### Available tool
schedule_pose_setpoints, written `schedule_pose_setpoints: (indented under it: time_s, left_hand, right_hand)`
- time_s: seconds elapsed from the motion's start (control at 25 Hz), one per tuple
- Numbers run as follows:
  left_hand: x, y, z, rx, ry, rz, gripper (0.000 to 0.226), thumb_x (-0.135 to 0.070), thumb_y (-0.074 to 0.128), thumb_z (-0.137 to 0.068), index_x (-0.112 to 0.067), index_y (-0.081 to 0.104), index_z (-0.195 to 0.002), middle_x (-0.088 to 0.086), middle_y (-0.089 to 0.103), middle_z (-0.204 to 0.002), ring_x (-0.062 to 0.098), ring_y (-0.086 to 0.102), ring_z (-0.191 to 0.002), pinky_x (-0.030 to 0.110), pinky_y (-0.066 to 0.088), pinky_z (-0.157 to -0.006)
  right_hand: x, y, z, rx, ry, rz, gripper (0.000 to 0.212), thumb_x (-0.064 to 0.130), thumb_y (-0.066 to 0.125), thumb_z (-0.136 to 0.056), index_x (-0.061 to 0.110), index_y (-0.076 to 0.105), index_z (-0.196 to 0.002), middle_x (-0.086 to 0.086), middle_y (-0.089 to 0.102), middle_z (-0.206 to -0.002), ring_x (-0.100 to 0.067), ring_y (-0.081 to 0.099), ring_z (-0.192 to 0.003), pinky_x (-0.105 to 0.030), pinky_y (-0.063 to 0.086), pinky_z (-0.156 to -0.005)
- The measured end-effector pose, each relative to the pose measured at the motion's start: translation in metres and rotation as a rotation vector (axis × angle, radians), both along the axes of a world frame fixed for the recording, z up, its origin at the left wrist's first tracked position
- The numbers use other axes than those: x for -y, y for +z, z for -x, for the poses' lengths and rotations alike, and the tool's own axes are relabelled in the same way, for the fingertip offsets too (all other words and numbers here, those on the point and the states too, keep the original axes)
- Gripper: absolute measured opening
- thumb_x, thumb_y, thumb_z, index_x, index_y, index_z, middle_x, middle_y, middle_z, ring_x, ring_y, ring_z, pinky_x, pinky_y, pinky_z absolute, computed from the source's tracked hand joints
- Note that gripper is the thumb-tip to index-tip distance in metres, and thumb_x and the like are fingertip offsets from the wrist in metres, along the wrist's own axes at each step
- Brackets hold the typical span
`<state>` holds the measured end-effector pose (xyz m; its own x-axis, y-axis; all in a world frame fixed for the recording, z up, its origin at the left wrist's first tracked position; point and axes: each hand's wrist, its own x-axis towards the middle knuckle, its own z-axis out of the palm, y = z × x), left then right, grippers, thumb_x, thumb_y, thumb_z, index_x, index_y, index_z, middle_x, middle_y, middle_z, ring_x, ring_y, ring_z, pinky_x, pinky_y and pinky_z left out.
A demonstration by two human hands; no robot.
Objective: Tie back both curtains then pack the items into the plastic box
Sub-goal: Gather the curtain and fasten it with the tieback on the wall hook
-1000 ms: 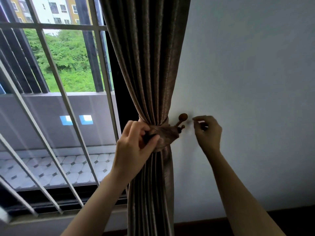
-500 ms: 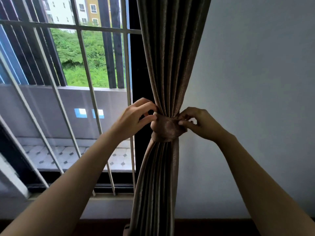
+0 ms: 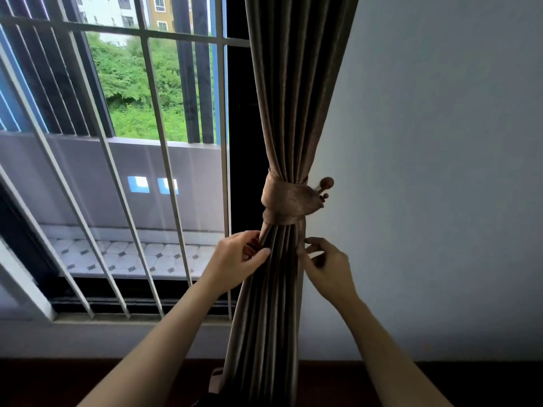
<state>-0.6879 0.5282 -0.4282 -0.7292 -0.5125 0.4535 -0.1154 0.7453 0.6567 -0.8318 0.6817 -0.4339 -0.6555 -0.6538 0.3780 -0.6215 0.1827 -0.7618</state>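
thumb and curled fingers of left hand (image 3: 238, 259) are pinching a fold at the left edge of the curtain (image 3: 293, 98) | right hand (image 3: 330, 267) fingertips are pinching its right edge | both are working just below the tieback (image 3: 286, 201), which is cinching the curtain and hanging from the wall hook (image 3: 326, 183) beside the window bars (image 3: 164, 148)

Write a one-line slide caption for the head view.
Left hand and right hand hold the curtain just below the tieback hooked on a wall knob.

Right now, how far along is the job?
Done: this curtain is gathered, tieback band looped on the wall hook. In hand: left hand grips folds below the band, right hand at the right edge. Left: packing; other curtain and box not in view.
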Motion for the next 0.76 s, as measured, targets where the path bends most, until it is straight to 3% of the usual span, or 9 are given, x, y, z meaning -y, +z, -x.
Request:
schedule_pose_setpoints:
  time_s: [0.12,0.24,0.32,0.4,0.6,0.76]
  left_hand:
    - [-0.006,0.006,0.007,0.061,0.111,0.140,0.021,-0.029,0.064,-0.086,-0.009,0.067,-0.092,-0.001,0.062,-0.072,0.013,0.056,-0.061,0.021,0.045,-0.058]
    - [-0.011,0.013,0.008,0.144,0.188,0.232,0.025,-0.022,0.057,-0.091,-0.003,0.062,-0.075,0.005,0.055,-0.063,0.023,0.051,-0.056,0.035,0.045,-0.056]
    - [-0.022,0.009,0.005,0.190,0.207,0.258,0.028,-0.018,0.051,-0.093,0.001,0.058,-0.074,0.013,0.060,-0.068,0.032,0.056,-0.062,0.041,0.048,-0.059]
    - [-0.035,0.006,0.001,0.215,0.211,0.270,0.028,-0.014,0.046,-0.094,0.003,0.056,-0.074,0.016,0.061,-0.071,0.035,0.059,-0.065,0.044,0.049,-0.061]
    - [-0.042,0.009,0.000,0.262,0.213,0.280,0.025,-0.015,0.047,-0.093,0.002,0.059,-0.078,0.017,0.064,-0.077,0.038,0.061,-0.073,0.045,0.050,-0.065]
    - [-0.033,0.031,-0.008,0.220,0.200,0.343,0.028,-0.026,0.054,-0.091,-0.003,0.064,-0.078,0.011,0.066,-0.072,0.030,0.060,-0.069,0.038,0.048,-0.067]
  right_hand:
    - [0.009,0.002,0.000,-0.108,0.048,-0.216,0.028,0.038,0.064,-0.086,0.012,0.068,-0.097,-0.001,0.071,-0.086,-0.013,0.063,-0.070,-0.021,0.048,-0.068]
    - [0.019,0.018,-0.006,-0.244,-0.004,-0.174,0.029,0.033,0.065,-0.085,0.011,0.059,-0.069,0.000,0.059,-0.062,-0.011,0.050,-0.052,-0.021,0.038,-0.058]
    - [0.017,0.016,-0.016,-0.286,-0.031,-0.164,0.031,0.027,0.065,-0.085,0.014,0.049,-0.062,0.001,0.053,-0.056,-0.007,0.041,-0.044,-0.016,0.029,-0.050]
    - [0.012,0.009,-0.025,-0.317,-0.064,-0.154,0.026,0.020,0.064,-0.085,0.012,0.051,-0.064,-0.006,0.058,-0.057,-0.013,0.041,-0.043,-0.012,0.025,-0.047]
    - [0.003,0.011,-0.028,-0.340,-0.112,-0.178,0.027,0.023,0.062,-0.086,0.010,0.050,-0.065,-0.008,0.060,-0.061,-0.020,0.046,-0.049,-0.026,0.034,-0.054]
    - [-0.004,0.019,-0.038,-0.347,-0.168,-0.075,0.024,0.032,0.063,-0.087,0.009,0.057,-0.089,0.002,0.056,-0.074,-0.012,0.049,-0.060,-0.015,0.032,-0.053]
